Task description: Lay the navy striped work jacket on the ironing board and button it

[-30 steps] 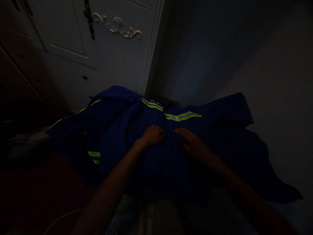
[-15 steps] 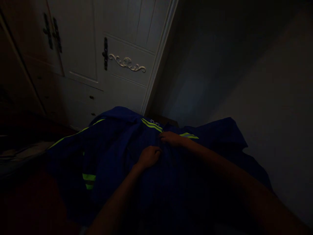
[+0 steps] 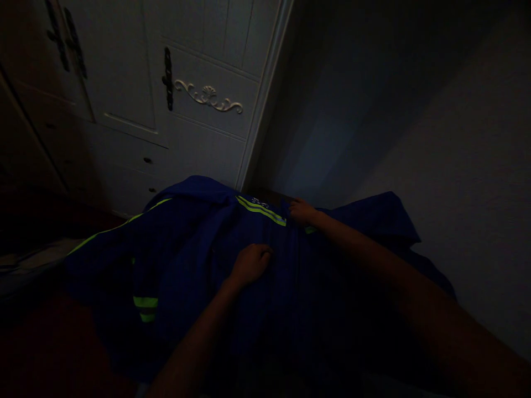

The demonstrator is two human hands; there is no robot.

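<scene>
A dark blue jacket [image 3: 186,243] with yellow-green reflective stripes [image 3: 261,210] lies spread out below the cabinet, its sleeves reaching left and right. My left hand [image 3: 251,262] rests on the middle of the front, fingers curled and closed on the blue cloth. Further up, my right hand [image 3: 302,213] pinches the jacket's edge near the collar, just right of the chest stripe and some small white lettering. The picture is very dark, and the lower part of the jacket fades into shadow.
Behind the jacket stands a white cabinet [image 3: 203,132] with dark handles and a scroll ornament. A plain wall [image 3: 456,193] rises on the right. Pale cloth [image 3: 33,262] lies at the far left, above a dark red surface [image 3: 50,342].
My right hand has moved up and slightly right, toward the collar, uncovering more of the chest stripe. My left hand is almost where it was. The view has shifted slightly.
</scene>
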